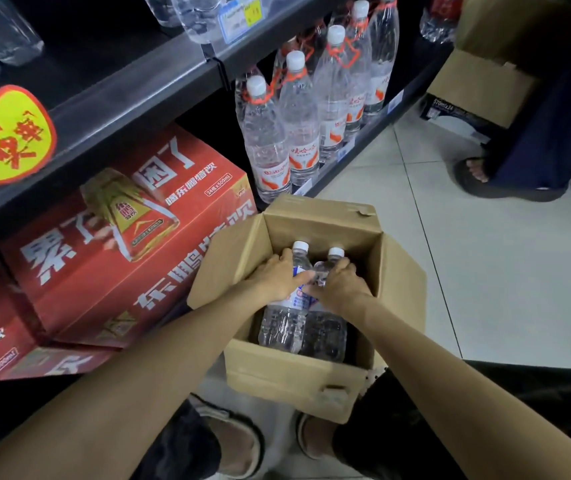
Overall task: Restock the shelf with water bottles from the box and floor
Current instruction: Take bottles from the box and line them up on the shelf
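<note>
1. Water bottles: two small ones, the left bottle (285, 315) and the right bottle (325, 332), lying tilted side by side inside the open cardboard box (294, 379), white caps pointing away toward the shelving.
2. Left hand (278, 277): reaching down into the box from the lower left, forearm extended, fingers curled over the shoulder of the left bottle, thumb laid across its label.
3. Right hand (339, 284): reaching in from the lower right, fingers curled over the neck area of the right bottle, thumb toward the left hand; both hands nearly touching at the thumbs.
4. Box on the tiled floor (467, 271), flaps spread outward on all sides, just in front of two sandalled feet; left flap close against the red drink cartons (121, 237) stacked under the dark shelf (121, 95).
5. Beyond the box, a row of tall water bottles (297, 112) with orange neck rings standing on the lowest shelf level, just past the far flap.
6. Open floor tiles to the right of the box; further right and away, another person's sandalled foot (481, 174) and a second cardboard box (481, 88).
7. Upper shelf edge with a yellow promotional sticker (3, 136) at left and more clear bottles above a price tag (239, 15).
</note>
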